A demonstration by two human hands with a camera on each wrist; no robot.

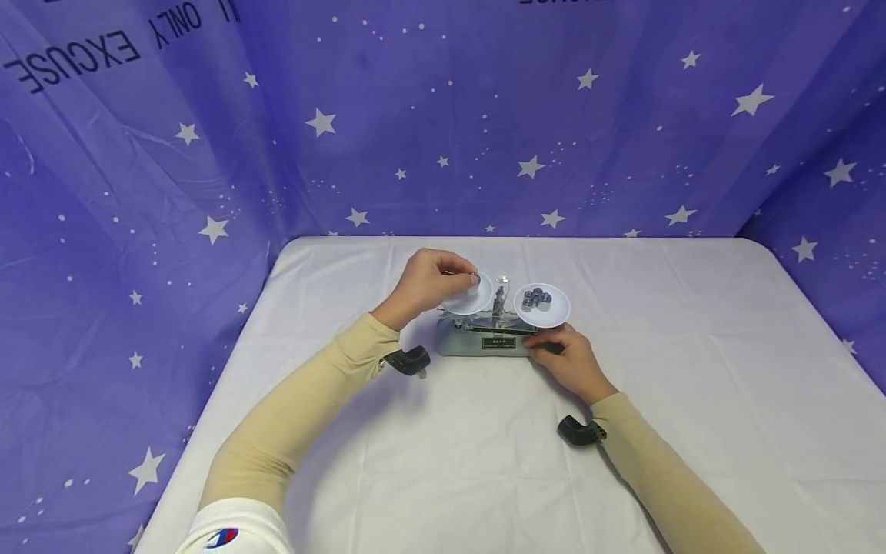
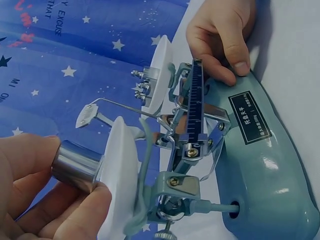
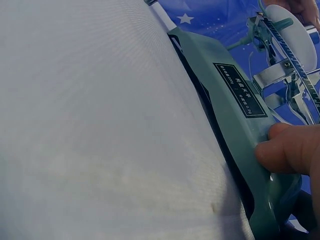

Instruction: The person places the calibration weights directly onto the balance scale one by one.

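Observation:
A green balance scale [image 1: 477, 344] with two white pans stands on the table. My left hand [image 1: 432, 282] pinches a shiny metal cylinder [image 2: 77, 165] between thumb and fingers. The cylinder's end is right at the face of the left pan [image 2: 121, 170]. My right hand [image 1: 567, 362] grips the right end of the scale's base, its thumb [image 3: 280, 152] against the front of the green casing; the other fingers are largely hidden. Several small metal pieces [image 1: 536, 297] sit grouped in the right pan [image 1: 558, 312].
White cloth [image 1: 443, 462] covers the table around the scale. A purple curtain [image 1: 484, 115] with white stars hangs along the back and sides. Black camera mounts [image 1: 581, 432] are strapped to both wrists. Between the pans stand the scale's pointer and ruled beam [image 2: 196, 105].

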